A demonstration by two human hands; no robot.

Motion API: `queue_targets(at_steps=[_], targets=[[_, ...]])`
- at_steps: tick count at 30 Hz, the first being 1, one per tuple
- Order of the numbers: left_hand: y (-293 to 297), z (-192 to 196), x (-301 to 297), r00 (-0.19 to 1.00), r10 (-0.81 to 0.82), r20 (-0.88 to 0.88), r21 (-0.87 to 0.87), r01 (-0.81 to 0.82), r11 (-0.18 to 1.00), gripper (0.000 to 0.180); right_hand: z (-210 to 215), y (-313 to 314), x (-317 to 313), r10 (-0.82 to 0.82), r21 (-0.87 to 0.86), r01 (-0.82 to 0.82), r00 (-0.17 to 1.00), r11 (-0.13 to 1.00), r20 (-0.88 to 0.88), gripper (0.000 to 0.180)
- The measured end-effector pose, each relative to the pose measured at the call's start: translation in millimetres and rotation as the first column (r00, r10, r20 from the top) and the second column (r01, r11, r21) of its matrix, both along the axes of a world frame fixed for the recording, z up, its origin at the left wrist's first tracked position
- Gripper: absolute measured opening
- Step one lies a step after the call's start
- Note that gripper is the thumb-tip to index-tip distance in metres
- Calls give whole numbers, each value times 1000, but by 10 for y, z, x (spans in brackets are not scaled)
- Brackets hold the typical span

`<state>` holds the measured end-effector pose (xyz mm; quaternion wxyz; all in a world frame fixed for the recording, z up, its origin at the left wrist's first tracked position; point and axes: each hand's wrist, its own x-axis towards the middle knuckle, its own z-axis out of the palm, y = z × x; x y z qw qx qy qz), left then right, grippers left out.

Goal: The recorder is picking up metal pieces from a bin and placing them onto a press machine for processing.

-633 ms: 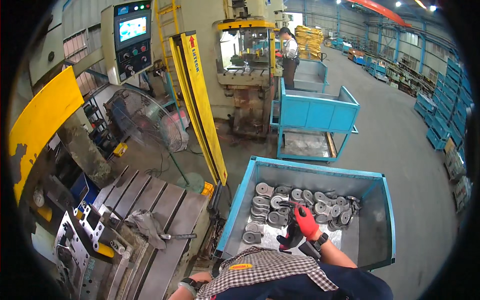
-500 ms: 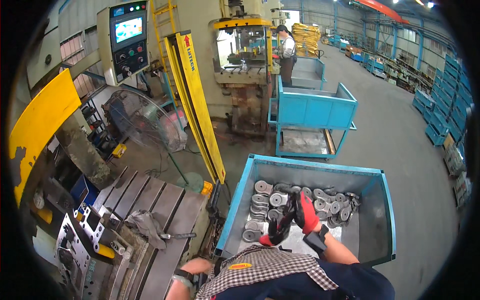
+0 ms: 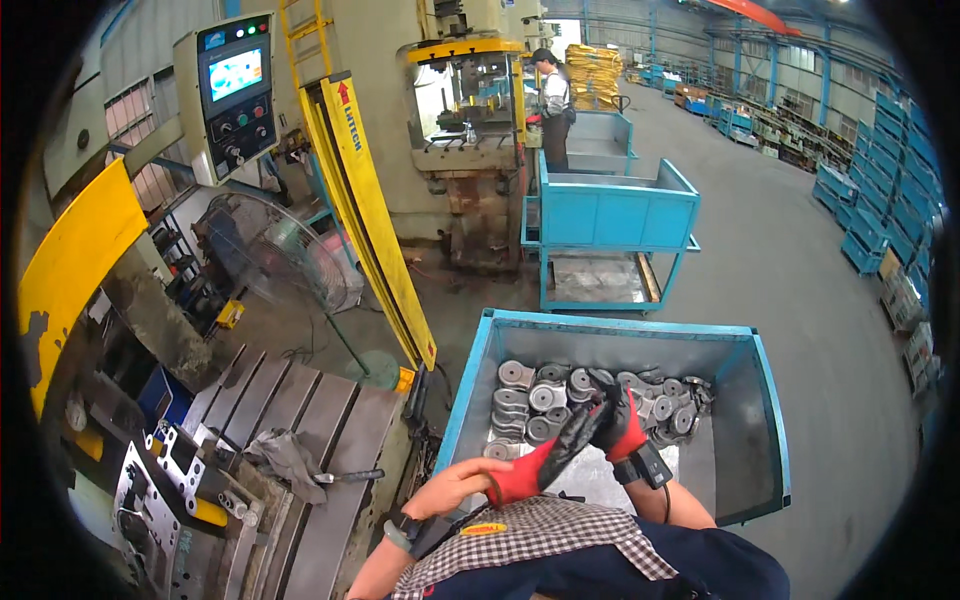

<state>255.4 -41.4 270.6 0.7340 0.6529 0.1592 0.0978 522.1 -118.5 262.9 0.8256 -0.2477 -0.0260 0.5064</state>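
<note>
Over the near side of the blue bin (image 3: 768, 400), my right hand (image 3: 615, 425) wears a red and black work glove and is closed on the black finger end of a second glove (image 3: 530, 475). This second glove slants down to the left, its red cuff toward my left hand (image 3: 455, 487). My bare left hand is at that cuff, closed on its edge; the fingertips are partly hidden in the red fabric. Beyond and beneath the gloves lie several grey round-ended metal parts (image 3: 547, 397), piled along the bin's far side.
A slotted press bed (image 3: 300, 400) at left bears a grey rag (image 3: 285, 455), a dark-handled tool (image 3: 350, 476) and a metal die fixture (image 3: 170, 490). A yellow post (image 3: 370, 220), a fan (image 3: 285, 250) and a blue cart (image 3: 620, 220) stand beyond. A co-worker (image 3: 553, 110) stands farther back.
My left hand has risen from beside my apron to the loose glove's cuff. That glove, earlier hanging from my right hand, is now stretched between both hands. The view has shifted slightly.
</note>
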Motion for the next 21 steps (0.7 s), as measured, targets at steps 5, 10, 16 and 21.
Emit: queue_targets(at_steps=[5,10,16,21], targets=[[-104,112,204,978,174,-118,441,-105,891,21,-1254,-183,498,132,-225,-22,863,974,487,44],[-124,102,359,831,554,46,-7,-554,832,14,-927,-223,309,82,-210,173,551,962,830,41],[-128,-99,505,800,598,45,-116,-590,799,14,-621,-296,27,560,-256,-569,460,782,689,39],[-284,-76,670,872,487,-55,-47,-489,871,26,-540,-297,-224,435,-268,-481,278,834,856,32]])
